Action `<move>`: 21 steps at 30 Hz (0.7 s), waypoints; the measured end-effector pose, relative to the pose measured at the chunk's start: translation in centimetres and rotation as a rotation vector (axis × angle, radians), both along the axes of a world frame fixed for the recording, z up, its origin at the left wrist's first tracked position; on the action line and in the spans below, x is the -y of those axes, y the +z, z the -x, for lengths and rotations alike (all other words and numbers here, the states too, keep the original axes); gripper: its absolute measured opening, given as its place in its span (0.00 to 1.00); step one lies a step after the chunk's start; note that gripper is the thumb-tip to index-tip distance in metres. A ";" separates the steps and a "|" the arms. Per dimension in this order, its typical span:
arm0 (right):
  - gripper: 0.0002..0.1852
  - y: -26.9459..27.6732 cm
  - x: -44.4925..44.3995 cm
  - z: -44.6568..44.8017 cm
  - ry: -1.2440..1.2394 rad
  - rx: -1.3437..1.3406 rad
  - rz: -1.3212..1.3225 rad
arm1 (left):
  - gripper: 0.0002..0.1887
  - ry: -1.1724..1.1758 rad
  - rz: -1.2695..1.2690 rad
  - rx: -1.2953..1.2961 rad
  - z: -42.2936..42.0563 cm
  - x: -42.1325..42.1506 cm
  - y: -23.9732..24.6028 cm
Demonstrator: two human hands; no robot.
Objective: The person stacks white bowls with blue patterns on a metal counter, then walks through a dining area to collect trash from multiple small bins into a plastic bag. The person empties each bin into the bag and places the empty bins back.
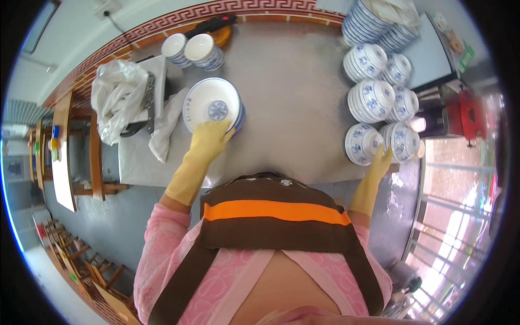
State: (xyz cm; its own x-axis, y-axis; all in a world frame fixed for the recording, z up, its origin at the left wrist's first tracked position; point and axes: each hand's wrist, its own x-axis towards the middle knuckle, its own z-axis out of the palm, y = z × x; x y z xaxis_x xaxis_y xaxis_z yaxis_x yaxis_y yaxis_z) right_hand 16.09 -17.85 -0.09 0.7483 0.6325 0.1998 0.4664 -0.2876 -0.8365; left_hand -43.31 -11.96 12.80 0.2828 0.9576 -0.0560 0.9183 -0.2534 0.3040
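My left hand (211, 136), in a yellow rubber glove, is at the near rim of a large blue-and-white bowl (203, 95). Its fingers reach inside over the rim, and the thumb lies along the outer right side. This bowl stands upright, with blue rims of others showing beneath it. On the right, my gloved right hand (382, 162) reaches up to two stacks of upside-down bowls. Its fingertips touch or nearly touch the left stack (361, 142), next to the right stack (402, 140). Whether they grip a bowl is not clear.
More upside-down bowl stacks (369, 99) line the right of the metal table (284, 101). Plates (363, 24) are piled behind them. Two small upright bowl stacks (201, 48) stand at the back left. A plastic bag (120, 93) and a white cloth (164, 136) lie at the left.
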 end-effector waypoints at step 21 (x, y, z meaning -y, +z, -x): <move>0.35 11.0 -6.5 29.6 0.892 -0.462 0.084 | 0.30 0.821 0.036 1.277 5.2 -0.7 -1.6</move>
